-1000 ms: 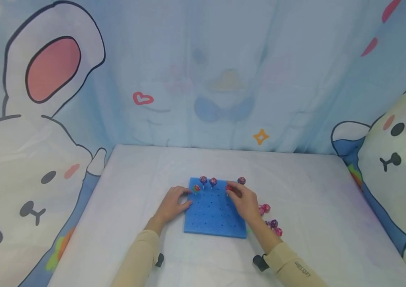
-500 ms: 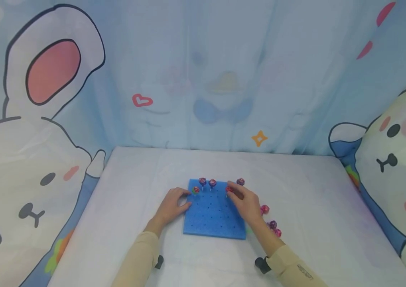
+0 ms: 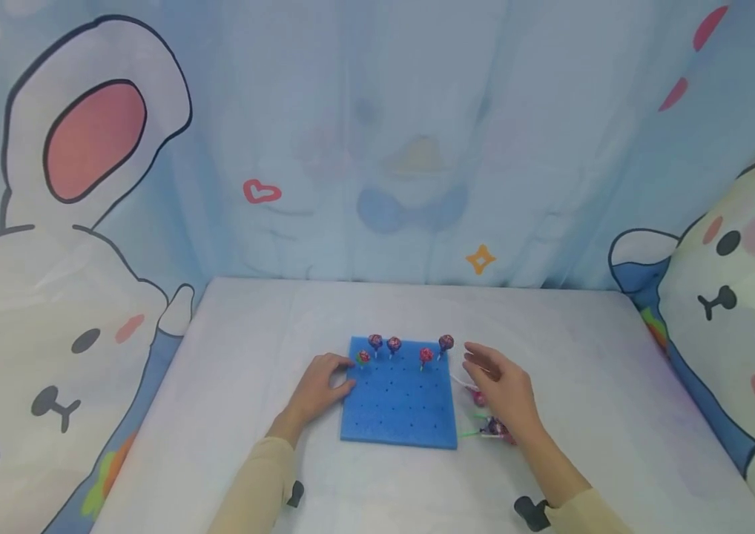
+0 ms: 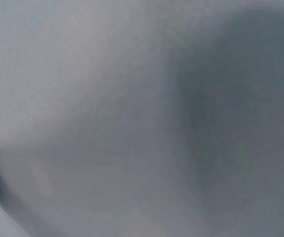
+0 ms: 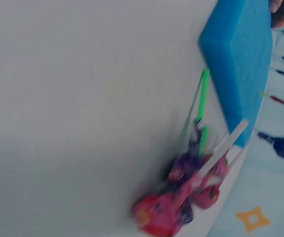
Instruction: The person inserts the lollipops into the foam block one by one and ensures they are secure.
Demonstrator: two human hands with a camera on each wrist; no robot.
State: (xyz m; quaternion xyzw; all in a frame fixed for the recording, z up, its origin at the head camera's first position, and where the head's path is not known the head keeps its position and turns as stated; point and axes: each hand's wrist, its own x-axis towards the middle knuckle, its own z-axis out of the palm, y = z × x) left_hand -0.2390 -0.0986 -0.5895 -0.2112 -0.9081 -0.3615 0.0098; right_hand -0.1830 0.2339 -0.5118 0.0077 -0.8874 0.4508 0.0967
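Note:
A blue foam board (image 3: pixel 397 408) with rows of small holes lies on the table. Several lollipops stand upright in its far part: a red and green one (image 3: pixel 363 357), two purple ones at the back left, a red one (image 3: pixel 426 355) and a purple one (image 3: pixel 446 342) at the right. My left hand (image 3: pixel 317 386) rests against the board's left edge, thumb and fingers apart. Beyond the right edge my right hand (image 3: pixel 504 386) hovers over the loose lollipops with nothing between its fingers. In the right wrist view a pile of lollipops (image 5: pixel 156 215) shows green and white sticks.
A white cloth (image 3: pixel 271 319) covers the table. Behind it hangs a blue curtain (image 3: pixel 311 222) with cartoon prints. The left wrist view is mostly a grey blur, with a sliver of skin at its left edge.
My right hand has let go of the red lollipop, which now stands in the board, and moved right and towards me, over the loose lollipops. The left hand stays at the board's edge.

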